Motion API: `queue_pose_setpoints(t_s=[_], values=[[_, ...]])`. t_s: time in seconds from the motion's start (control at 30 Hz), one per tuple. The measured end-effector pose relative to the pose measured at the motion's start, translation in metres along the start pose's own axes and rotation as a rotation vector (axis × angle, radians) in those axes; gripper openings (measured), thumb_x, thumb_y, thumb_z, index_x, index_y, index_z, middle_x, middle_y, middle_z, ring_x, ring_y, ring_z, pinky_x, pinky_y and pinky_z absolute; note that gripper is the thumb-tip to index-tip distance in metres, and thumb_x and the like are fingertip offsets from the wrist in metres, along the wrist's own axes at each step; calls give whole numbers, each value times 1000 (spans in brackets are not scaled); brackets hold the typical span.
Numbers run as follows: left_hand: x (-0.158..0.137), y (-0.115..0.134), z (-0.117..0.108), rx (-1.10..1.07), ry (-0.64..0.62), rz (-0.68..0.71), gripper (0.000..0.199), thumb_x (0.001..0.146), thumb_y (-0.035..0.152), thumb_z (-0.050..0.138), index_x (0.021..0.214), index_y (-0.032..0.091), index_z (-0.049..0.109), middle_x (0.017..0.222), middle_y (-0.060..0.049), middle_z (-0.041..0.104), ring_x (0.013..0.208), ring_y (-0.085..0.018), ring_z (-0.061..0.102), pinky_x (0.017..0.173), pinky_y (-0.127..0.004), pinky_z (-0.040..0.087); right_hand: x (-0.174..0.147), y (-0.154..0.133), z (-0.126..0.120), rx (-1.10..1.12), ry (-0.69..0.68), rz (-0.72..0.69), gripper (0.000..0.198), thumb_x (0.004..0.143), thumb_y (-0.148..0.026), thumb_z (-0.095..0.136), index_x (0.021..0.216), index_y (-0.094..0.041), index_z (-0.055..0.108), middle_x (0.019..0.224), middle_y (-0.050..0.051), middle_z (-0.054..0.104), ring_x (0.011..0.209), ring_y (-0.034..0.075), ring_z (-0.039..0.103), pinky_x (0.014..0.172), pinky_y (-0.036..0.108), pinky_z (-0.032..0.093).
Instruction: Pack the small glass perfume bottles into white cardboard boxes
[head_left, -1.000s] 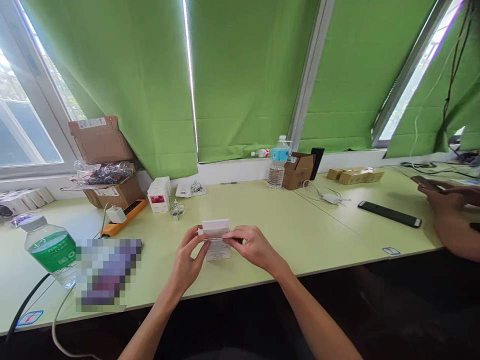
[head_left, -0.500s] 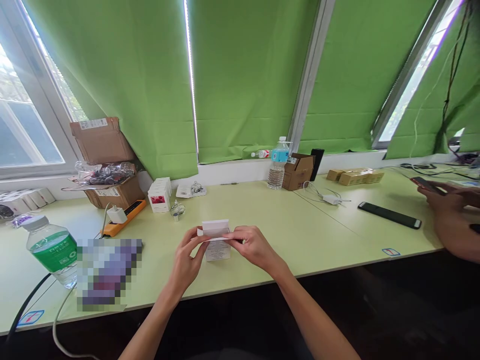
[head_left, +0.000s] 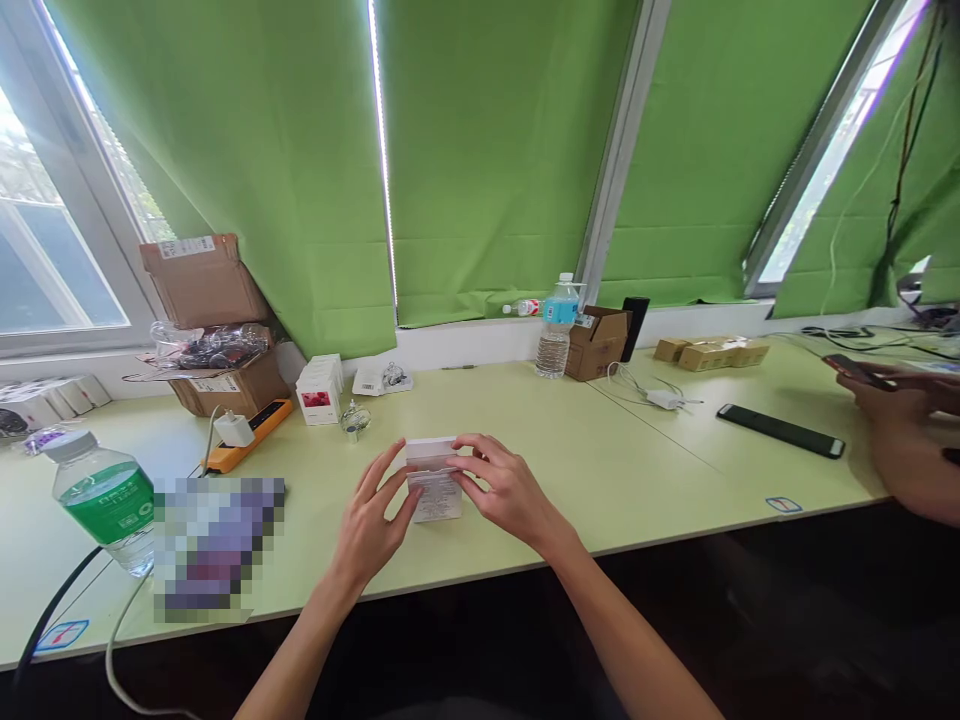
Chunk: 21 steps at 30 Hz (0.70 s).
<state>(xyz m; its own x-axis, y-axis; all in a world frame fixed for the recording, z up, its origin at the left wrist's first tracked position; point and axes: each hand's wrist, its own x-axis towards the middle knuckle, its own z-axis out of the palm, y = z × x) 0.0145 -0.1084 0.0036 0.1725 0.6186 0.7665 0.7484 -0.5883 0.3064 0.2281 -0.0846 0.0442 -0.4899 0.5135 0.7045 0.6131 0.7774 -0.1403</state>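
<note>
A small white carton [head_left: 436,498] with fine print on its front stands on the table before me, its top flap [head_left: 430,453] raised at the back. My left hand [head_left: 375,510] grips its left side, forefinger at the flap and thumb on the front. From the right, my right hand [head_left: 499,490] holds the carton's upper edge, with fingers at the flap and thumb near the front. What lies inside the carton is hidden.
Beyond my left hand are a small glass bottle [head_left: 355,421], white cartons [head_left: 318,392] and an orange power strip [head_left: 251,437]. A water bottle [head_left: 105,505] stands at left. Another person's hand [head_left: 896,410] holds a phone at right, near a black phone-like slab [head_left: 780,431].
My left forefinger has lifted to the flap's upper left corner, and my right fingers have risen and spread along its right side. The side tab at left no longer shows.
</note>
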Motion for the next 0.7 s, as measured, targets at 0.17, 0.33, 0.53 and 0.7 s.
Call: queue_pose_setpoints(t_s=[0.17, 0.33, 0.53, 0.7], values=[[-1, -1, 2, -10, -51, -23, 30, 89, 26, 50, 118, 27, 55, 144, -6, 38, 121, -22, 50, 97, -39, 46, -1, 2, 1, 29, 2, 7, 21, 90, -19, 49, 105, -25, 63, 116, 6, 58, 102, 19, 58, 79, 32, 53], [2, 2, 0, -40, -80, -69, 51, 90, 28, 48, 139, 29, 33, 146, -7, 35, 130, -22, 40, 102, -40, 42, -1, 8, 1, 69, 15, 111, 20, 91, -23, 49, 103, -25, 64, 117, 5, 59, 95, 18, 61, 77, 31, 53], [1, -1, 2, -83, -96, -151, 52, 90, 31, 48, 139, 28, 31, 145, -9, 36, 128, -24, 42, 99, -42, 43, -1, 27, 6, 134, 50, 263, 20, 90, -29, 49, 101, -22, 64, 110, 7, 62, 72, 15, 62, 64, 30, 54], [-3, -6, 9, -116, -124, -215, 57, 90, 33, 48, 142, 28, 25, 142, -11, 40, 121, -23, 50, 94, -40, 46, -2, 32, 10, 173, 39, 287, 20, 91, -29, 48, 99, -21, 64, 105, 6, 63, 67, 14, 61, 64, 30, 53]])
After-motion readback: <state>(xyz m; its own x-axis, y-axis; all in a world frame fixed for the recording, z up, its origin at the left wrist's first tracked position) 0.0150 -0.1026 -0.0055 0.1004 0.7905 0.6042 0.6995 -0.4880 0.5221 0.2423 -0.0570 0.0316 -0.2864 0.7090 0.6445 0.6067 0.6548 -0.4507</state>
